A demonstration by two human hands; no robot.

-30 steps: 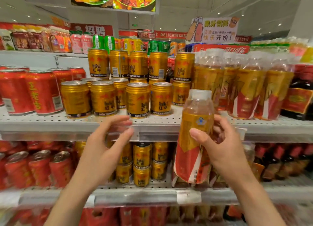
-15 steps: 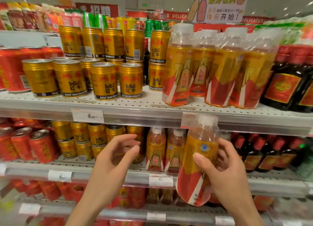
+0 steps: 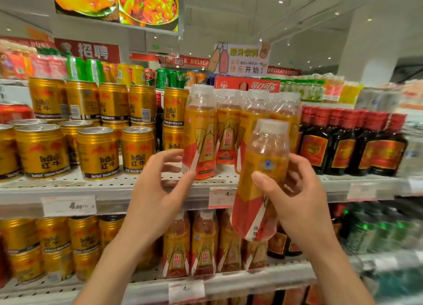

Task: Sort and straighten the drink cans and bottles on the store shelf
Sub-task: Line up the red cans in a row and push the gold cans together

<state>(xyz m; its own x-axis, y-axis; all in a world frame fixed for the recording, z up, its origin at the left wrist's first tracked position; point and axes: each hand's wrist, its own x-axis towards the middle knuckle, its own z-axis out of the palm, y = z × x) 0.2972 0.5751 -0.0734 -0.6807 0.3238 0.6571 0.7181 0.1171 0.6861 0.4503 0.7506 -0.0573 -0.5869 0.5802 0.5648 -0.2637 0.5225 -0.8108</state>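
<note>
- At the upper shelf (image 3: 109,190), front of the yellow-and-red bottle row: right hand (image 3: 299,201) held one energy-drink bottle (image 3: 263,172) off the shelf, tilted slightly, its white cap level with the caps of the shelved bottles behind it.
- Right hand, fingers: thumb (image 3: 263,179) pressed across the yellow part of the label, remaining fingers curled round the far side; a full wrap about the bottle's middle.
- Left hand (image 3: 158,197), fingers: loosely curved and spread, holding nothing; fingertips just beside the front shelved bottle (image 3: 201,140) in that row; whether they touched it could not be told.
- Task items elsewhere: gold Red Bull cans (image 3: 98,153) stood on the same shelf to the left, some stacked two high; dark red-capped bottles (image 3: 343,144) to the right; more cans and matching bottles on the shelf below.
- Step judged in hand: returning the held bottle to its own row.
- Handling notes, as judgement: bring the bottle upright before setting it down; seat its base flat beside the front bottle, label outward; steady the neighbour with the free hand so the tall, narrow row does not topple.
</note>
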